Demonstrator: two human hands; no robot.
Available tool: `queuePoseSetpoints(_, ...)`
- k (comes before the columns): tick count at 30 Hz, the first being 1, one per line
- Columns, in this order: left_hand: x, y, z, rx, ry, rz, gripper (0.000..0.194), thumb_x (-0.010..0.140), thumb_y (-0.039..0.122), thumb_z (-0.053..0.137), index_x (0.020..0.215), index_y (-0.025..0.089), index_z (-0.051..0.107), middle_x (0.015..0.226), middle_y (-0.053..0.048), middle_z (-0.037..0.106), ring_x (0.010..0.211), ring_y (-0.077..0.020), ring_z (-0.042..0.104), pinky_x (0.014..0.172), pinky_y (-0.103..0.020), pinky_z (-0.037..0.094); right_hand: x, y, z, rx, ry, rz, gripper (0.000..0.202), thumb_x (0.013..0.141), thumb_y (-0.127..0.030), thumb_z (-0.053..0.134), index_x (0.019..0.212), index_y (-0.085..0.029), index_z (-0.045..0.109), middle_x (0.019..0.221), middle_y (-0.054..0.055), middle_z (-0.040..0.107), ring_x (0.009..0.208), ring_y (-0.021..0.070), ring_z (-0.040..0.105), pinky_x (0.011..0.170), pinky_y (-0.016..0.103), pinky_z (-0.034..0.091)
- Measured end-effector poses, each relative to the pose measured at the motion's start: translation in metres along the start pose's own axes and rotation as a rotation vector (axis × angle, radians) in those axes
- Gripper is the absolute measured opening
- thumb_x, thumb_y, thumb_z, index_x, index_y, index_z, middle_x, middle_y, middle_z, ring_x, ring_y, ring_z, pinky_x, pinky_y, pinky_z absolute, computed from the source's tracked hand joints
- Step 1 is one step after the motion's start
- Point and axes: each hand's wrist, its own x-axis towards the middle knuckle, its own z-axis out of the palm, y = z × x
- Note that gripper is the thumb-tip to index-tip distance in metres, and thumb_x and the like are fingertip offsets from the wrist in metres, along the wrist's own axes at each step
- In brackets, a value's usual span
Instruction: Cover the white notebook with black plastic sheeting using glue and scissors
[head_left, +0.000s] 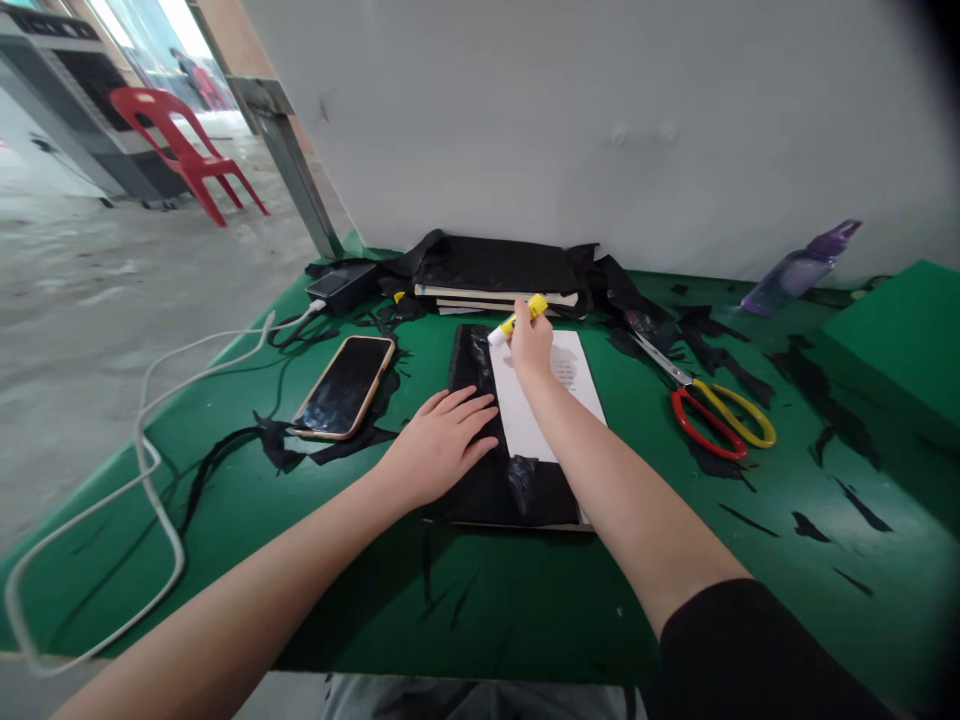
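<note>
My right hand (531, 345) is closed round a yellow glue stick (538, 305), whose white end points left over the top of a white printed page (525, 425). That page lies on a book with a black cover (480, 490). Spread flat, my left hand (442, 440) rests on the cover's left side, beside the page. A shiny dark patch (523, 487) shows on the black material at the page's lower edge. Behind the book is a stack of books (495, 265) wrapped in black.
Scissors with red and yellow handles (694, 388) lie right, among black scraps (810, 527). A purple bottle (795, 270) stands tilted at the back right. Left are a phone (345, 388), a black adapter (343, 288) and a white cable (142, 440). A red chair (184, 145) stands beyond.
</note>
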Motion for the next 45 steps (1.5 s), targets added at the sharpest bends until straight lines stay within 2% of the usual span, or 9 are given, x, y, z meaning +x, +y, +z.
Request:
queuePoseSetpoints(3, 0.0, 0.0, 0.0, -0.001, -0.006, -0.004, 0.04, 0.095, 0.041, 0.032, 0.127, 0.023, 0.048, 0.138, -0.002, 0.046, 0.133, -0.0219, 0.031, 0.11, -0.043, 0.024, -0.003, -0.003, 0.001, -0.033, 0.025, 0.042, 0.028, 0.079, -0.044, 0.045, 0.064, -0.021, 0.048, 0.06, 0.001, 0.054, 0.057, 0.0145, 0.054, 0.052, 0.025, 0.039)
queuePoseSetpoints(7, 0.0, 0.0, 0.0, -0.002, -0.008, -0.003, 0.041, 0.095, 0.041, 0.031, 0.127, 0.023, 0.048, 0.139, -0.002, 0.045, 0.133, -0.0215, 0.031, 0.11, -0.043, 0.024, -0.007, -0.005, 0.002, -0.216, -0.074, -0.11, 0.025, 0.072, -0.042, 0.052, 0.057, -0.021, 0.047, 0.054, -0.002, 0.051, 0.054, 0.0138, 0.048, 0.052, 0.025, 0.034)
queuePoseSetpoints(16, 0.001, -0.001, 0.002, 0.009, -0.022, -0.007, 0.041, 0.095, 0.042, 0.031, 0.127, 0.023, 0.048, 0.139, -0.002, 0.045, 0.133, -0.0214, 0.031, 0.11, -0.043, 0.024, -0.009, -0.001, 0.005, -0.241, -0.115, -0.204, 0.031, 0.077, -0.05, 0.049, 0.068, -0.021, 0.055, 0.061, -0.001, 0.058, 0.058, 0.0146, 0.053, 0.053, 0.024, 0.035)
queuePoseSetpoints(20, 0.002, -0.001, 0.003, 0.013, -0.022, -0.008, 0.041, 0.095, 0.042, 0.032, 0.127, 0.023, 0.048, 0.139, -0.002, 0.045, 0.133, -0.0215, 0.031, 0.11, -0.043, 0.024, -0.007, 0.001, 0.007, -0.237, -0.14, -0.165, 0.04, 0.076, -0.058, 0.049, 0.07, -0.02, 0.058, 0.065, 0.002, 0.061, 0.062, 0.0163, 0.058, 0.054, 0.025, 0.038)
queuePoseSetpoints(24, 0.001, -0.001, 0.004, 0.017, -0.023, -0.011, 0.042, 0.094, 0.043, 0.032, 0.127, 0.023, 0.048, 0.139, -0.001, 0.045, 0.133, -0.0212, 0.031, 0.11, -0.043, 0.024, -0.004, 0.003, 0.007, -0.097, -0.159, -0.044, 0.045, 0.077, -0.061, 0.047, 0.062, -0.019, 0.055, 0.057, 0.002, 0.057, 0.054, 0.0151, 0.057, 0.051, 0.024, 0.04)
queuePoseSetpoints(29, 0.001, -0.002, 0.004, 0.021, -0.014, -0.006, 0.042, 0.094, 0.043, 0.032, 0.127, 0.023, 0.048, 0.139, -0.001, 0.045, 0.133, -0.0211, 0.031, 0.11, -0.043, 0.024, 0.0, 0.003, 0.003, -0.016, -0.036, 0.037, 0.042, 0.08, -0.053, 0.042, 0.056, -0.019, 0.049, 0.052, 0.0, 0.051, 0.049, 0.012, 0.05, 0.047, 0.023, 0.036)
queuePoseSetpoints(32, 0.001, -0.002, 0.004, 0.021, -0.01, 0.001, 0.042, 0.095, 0.043, 0.031, 0.128, 0.023, 0.048, 0.139, -0.002, 0.044, 0.133, -0.0218, 0.032, 0.11, -0.043, 0.025, -0.003, 0.001, 0.002, -0.121, -0.118, -0.04, 0.035, 0.075, -0.047, 0.049, 0.055, -0.019, 0.051, 0.053, -0.001, 0.05, 0.051, 0.0116, 0.048, 0.047, 0.023, 0.032)
queuePoseSetpoints(36, 0.001, -0.002, 0.004, 0.016, -0.007, 0.003, 0.042, 0.095, 0.042, 0.032, 0.128, 0.023, 0.047, 0.139, -0.002, 0.044, 0.133, -0.0223, 0.032, 0.109, -0.044, 0.025, -0.01, 0.0, 0.005, -0.201, -0.219, -0.104, 0.033, 0.069, -0.049, 0.057, 0.055, -0.019, 0.055, 0.053, -0.001, 0.05, 0.05, 0.0116, 0.044, 0.045, 0.024, 0.028)
queuePoseSetpoints(45, 0.001, 0.0, 0.004, 0.015, 0.001, -0.003, 0.041, 0.095, 0.041, 0.031, 0.128, 0.023, 0.048, 0.138, -0.002, 0.046, 0.131, -0.0225, 0.034, 0.109, -0.044, 0.025, -0.011, -0.004, 0.004, -0.261, -0.297, -0.144, 0.038, 0.073, -0.053, 0.051, 0.059, -0.019, 0.057, 0.057, 0.002, 0.054, 0.052, 0.0125, 0.046, 0.046, 0.024, 0.028)
